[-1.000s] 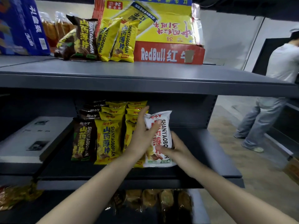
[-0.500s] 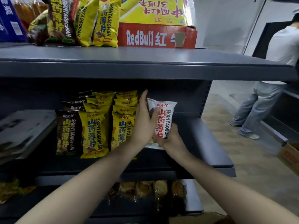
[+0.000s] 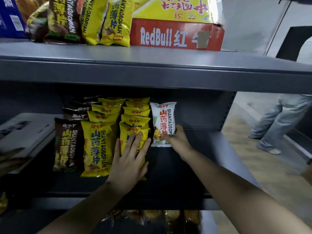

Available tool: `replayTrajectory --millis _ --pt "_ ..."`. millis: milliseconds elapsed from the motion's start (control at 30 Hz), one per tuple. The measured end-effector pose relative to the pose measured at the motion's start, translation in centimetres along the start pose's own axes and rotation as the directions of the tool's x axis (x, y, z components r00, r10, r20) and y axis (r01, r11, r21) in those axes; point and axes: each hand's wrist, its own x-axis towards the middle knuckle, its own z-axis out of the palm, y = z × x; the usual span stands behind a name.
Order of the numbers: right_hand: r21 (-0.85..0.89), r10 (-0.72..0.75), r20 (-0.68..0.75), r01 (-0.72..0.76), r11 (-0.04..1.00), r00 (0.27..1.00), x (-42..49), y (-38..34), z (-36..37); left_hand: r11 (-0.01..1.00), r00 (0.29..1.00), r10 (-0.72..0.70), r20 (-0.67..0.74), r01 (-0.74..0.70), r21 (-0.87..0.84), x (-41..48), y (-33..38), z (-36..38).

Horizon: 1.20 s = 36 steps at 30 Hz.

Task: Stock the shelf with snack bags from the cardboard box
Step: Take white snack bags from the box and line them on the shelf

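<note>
A white snack bag (image 3: pixel 162 119) stands upright at the back of the middle shelf (image 3: pixel 211 166), right of the rows. My right hand (image 3: pixel 175 139) grips its lower part. My left hand (image 3: pixel 130 159) lies flat with straight fingers against the front yellow bag (image 3: pixel 135 130) of the right yellow row. A second row of yellow bags (image 3: pixel 96 146) and a row of brown bags (image 3: pixel 67 146) stand to the left. The red cardboard box (image 3: pixel 175 34) sits on the top shelf, with loose yellow and brown bags (image 3: pixel 108 21) leaning beside it.
A person in jeans (image 3: pixel 278 124) stands in the aisle at the right. Flat grey boxes (image 3: pixel 23 135) lie on the shelf at the left. Packaged goods (image 3: pixel 148 217) fill the lower shelf. A blue carton (image 3: pixel 10 16) stands at the top left.
My right hand has pushed the white bag deeper into the shelf and stood it upright. My left hand left the white bag and now presses on the front yellow bag.
</note>
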Motion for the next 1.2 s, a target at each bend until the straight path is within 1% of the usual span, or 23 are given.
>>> replayTrajectory --millis 233,367,400,433,500,533,567,600,700,767,833,867,900,933,967,1000,1033,1067,1100,1200 --pt "-0.012 0.032 -0.073 -0.033 0.999 0.997 3.6 1.0 1.8 1.000 0.998 0.017 -0.060 -0.018 -0.021 0.0 -0.4 1.2" --pt "-0.053 0.045 -0.079 -0.049 0.997 0.996 4.9 1.5 2.7 0.999 0.994 0.021 -0.104 -0.026 -0.046 -0.1 -0.3 1.8" --pt "-0.106 0.048 -0.077 -0.056 0.993 0.996 5.1 1.5 3.0 0.998 0.994 0.021 -0.111 -0.027 -0.049 -0.1 -0.3 1.9" --pt "-0.209 0.037 -0.088 -0.055 0.976 0.995 5.3 1.5 3.1 0.998 0.993 0.020 -0.115 -0.026 -0.053 -0.1 -0.3 2.0" --pt "-0.480 -0.020 -0.119 -0.040 0.876 0.993 5.7 1.5 3.0 0.998 0.992 0.017 -0.121 -0.024 -0.063 -0.2 -0.4 2.0" --pt "-0.573 -0.050 -0.118 -0.027 0.819 0.992 5.8 1.4 2.8 0.997 0.992 0.014 -0.122 -0.023 -0.068 -0.2 -0.4 2.0" --pt "-0.616 -0.070 -0.105 -0.010 0.788 0.992 5.9 1.3 2.6 0.997 0.992 0.013 -0.123 -0.021 -0.071 -0.2 -0.3 2.0" --pt "-0.619 -0.078 -0.087 0.007 0.786 0.993 5.9 1.2 2.4 0.997 0.992 0.011 -0.123 -0.020 -0.074 -0.2 -0.3 2.0" --pt "-0.556 -0.083 -0.061 0.035 0.830 0.995 6.1 0.9 2.1 0.996 0.993 -0.001 -0.120 -0.010 -0.089 -0.2 -0.3 1.9" --pt "-0.567 -0.072 -0.071 0.019 0.823 0.995 6.1 0.7 2.3 0.995 0.993 -0.007 -0.115 -0.004 -0.100 -0.2 -0.3 1.7" --pt "-0.617 -0.089 -0.130 -0.010 0.787 0.987 5.7 0.4 2.6 0.994 0.993 -0.014 -0.114 0.002 -0.108 -0.2 -0.3 1.6" --pt "-0.668 -0.146 -0.174 -0.008 0.745 0.974 5.3 0.2 2.7 0.994 0.993 -0.018 -0.115 0.005 -0.112 -0.3 -0.3 1.5" --pt "-0.739 -0.246 -0.191 0.025 0.673 0.950 4.8 0.0 2.7 0.993 0.993 -0.019 -0.117 0.005 -0.117 -0.3 -0.3 1.5" --pt "-0.822 -0.362 -0.156 0.082 0.563 0.919 4.4 -0.1 2.7 0.993 0.993 -0.017 -0.120 0.003 -0.122 -0.3 -0.2 1.4" --pt "-0.896 -0.449 -0.072 0.140 0.421 0.890 4.2 -0.2 2.6 0.992 0.992 -0.016 -0.122 0.001 -0.127 -0.3 -0.2 1.4" --pt "-0.942 -0.487 0.024 0.183 0.282 0.873 4.2 -0.3 2.5 0.992 0.992 -0.017 -0.122 0.001 -0.129 -0.3 -0.2 1.5" --pt "-0.962 -0.481 0.101 0.209 0.177 0.871 4.3 -0.4 2.4 0.992 0.992 -0.018 -0.122 0.002 -0.129 -0.3 -0.2 1.5" --pt "-0.967 -0.457 0.149 0.225 0.117 0.877 4.6 -0.5 2.3 0.992 0.992 -0.019 -0.121 0.004 -0.129 -0.3 -0.2 1.5" --pt "-0.969 -0.429 0.171 0.231 0.093 0.887 4.8 -0.7 2.4 0.992 0.992 -0.020 -0.124 0.004 -0.130 -0.3 -0.2 1.5" --pt "-0.963 -0.377 0.185 0.245 0.116 0.907 5.2 -1.0 2.6 0.991 0.991 -0.012 -0.130 -0.005 -0.131 -0.4 -0.3 1.6"
